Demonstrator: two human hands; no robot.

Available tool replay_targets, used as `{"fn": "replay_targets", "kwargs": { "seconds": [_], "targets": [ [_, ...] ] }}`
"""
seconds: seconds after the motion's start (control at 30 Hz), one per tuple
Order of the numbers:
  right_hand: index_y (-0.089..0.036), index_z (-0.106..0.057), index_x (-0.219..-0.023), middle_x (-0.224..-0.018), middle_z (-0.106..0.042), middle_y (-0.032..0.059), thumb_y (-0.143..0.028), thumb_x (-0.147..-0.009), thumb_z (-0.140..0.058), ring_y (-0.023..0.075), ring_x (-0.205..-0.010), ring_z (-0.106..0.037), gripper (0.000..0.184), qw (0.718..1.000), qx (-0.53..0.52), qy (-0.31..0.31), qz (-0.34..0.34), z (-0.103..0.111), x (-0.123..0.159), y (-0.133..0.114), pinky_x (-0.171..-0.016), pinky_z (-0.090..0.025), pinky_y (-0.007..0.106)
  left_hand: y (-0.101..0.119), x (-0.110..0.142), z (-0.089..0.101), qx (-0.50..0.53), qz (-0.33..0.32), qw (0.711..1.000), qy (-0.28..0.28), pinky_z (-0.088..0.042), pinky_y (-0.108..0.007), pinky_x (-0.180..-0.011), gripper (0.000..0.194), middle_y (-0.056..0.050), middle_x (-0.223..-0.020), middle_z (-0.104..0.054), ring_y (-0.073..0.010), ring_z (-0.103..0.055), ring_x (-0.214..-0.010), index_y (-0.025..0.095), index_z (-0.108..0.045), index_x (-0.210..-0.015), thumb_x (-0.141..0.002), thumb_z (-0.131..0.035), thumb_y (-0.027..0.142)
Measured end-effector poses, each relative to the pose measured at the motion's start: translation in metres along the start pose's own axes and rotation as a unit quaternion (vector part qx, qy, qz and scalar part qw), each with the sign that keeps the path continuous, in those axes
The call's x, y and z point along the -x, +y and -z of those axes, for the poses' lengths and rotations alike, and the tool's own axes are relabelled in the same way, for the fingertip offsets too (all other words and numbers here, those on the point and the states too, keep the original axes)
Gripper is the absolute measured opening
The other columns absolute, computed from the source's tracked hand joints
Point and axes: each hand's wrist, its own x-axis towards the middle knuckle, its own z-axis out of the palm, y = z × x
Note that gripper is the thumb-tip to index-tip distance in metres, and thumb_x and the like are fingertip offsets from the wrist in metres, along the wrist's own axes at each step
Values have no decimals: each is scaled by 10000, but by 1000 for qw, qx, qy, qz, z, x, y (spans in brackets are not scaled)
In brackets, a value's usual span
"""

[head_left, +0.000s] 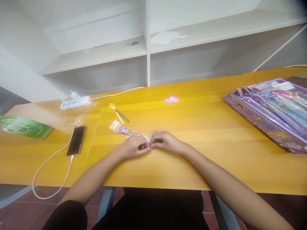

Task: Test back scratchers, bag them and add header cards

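The clear packet point(132, 132) lies slantwise on the worktop point(192, 169), its long axis running from the pink card point(115, 125) at the far left to the near right end, where both hands meet. The purple scratcher point(123, 130) inside points its clawed head toward that card, away from the grip. So most of the packet stretches beyond and to the left of the fingertips, and the left hand point(134, 146) is the nearer to its length, partly covering it. The right hand point(168, 142) reaches only the near end, coming in from the other side. Each hand's thumb and fingertips are together and appear clamped on that end, just beside one another; exactly what edge they pinch is too small to tell. A yellow scratcher point(112, 106) and a yellow stick point(120, 118) lie just beyond the card, apart from both hands.
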Motion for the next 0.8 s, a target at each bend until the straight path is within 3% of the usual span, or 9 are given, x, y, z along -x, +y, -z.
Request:
{"fn": "replay_targets", "kwargs": {
  "seconds": [0.2, 0.3, 0.6, 0.8],
  "targets": [
    [-232, -749, -977, -928, -741, 44, -347, -983, -730, 190, -812, -650, 117, 998, 40, 30, -40, -6, -3, 4, -766, -502, 315, 2, -4, -2, -9, 15, 1000, 7, -440, -333, -723, 315, -2, -679, -552, -173, -520, -725, 220, -516, -736, -1031, -585, 306],
    [-228, -728, -1009, -927, -734, 42, -333, -973, -743, 186, -807, -649, 112, 997, 56, 41, -45, -9, -5, 6, -760, -491, 305, 3, -5, -1, -27, 9, 1000, 6, -438, -338, -731, 305, 0, -684, -536, -174, -501, -721, 227, -456, -725, -1004, -576, 249],
    [-229, -722, -927, -856, -740, 17, -264, -954, -759, 178, -805, -664, 57, 993, 60, 70, -68, -17, -9, 8, -769, -472, 299, 6, 0, 6, -55, 11, 998, -35, -453, -366, -812, 201, -44, -830, -565, -212, -510, -866, 211, -539, -794, -990, -580, 215],
    [-235, -678, -1042, -825, -719, 5, -377, -922, -807, 170, -738, -633, 226, 985, 83, 113, -100, -27, -13, 8, -692, -444, 293, 4, 1, 8, -56, 38, 997, -40, -451, -376, -803, 209, -63, -931, -589, -233, -529, -929, 215, -528, -869, -1026, -608, 327]
  ]
}}
